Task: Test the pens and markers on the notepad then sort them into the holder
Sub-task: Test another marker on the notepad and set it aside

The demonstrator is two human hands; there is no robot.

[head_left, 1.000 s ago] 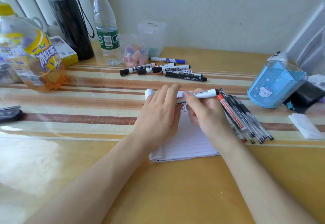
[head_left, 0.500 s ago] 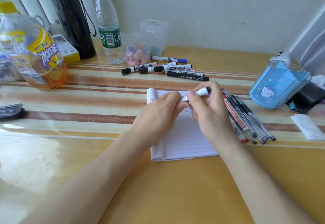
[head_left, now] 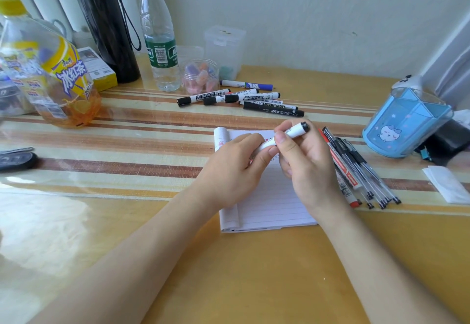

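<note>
While both hands hold one white marker (head_left: 295,130) above the notepad (head_left: 269,204), left hand (head_left: 234,171) curled round its lower end, right hand (head_left: 305,168) pinching the barrel, six loose markers (head_left: 254,99) lie beyond, some reading "WHITEBOARD MARKER"; blue holder (head_left: 407,125) stands right; tea bottle (head_left: 50,69) reads "冰红茶".

A home study corner is suggested: a wooden bench (head_left: 229,285) set against a plain wall, laid with a striped cloth (head_left: 127,145), where drink bottles (head_left: 159,43), a flask (head_left: 106,31) and a cartoon pen holder (head_left: 407,122) are kept.
</note>
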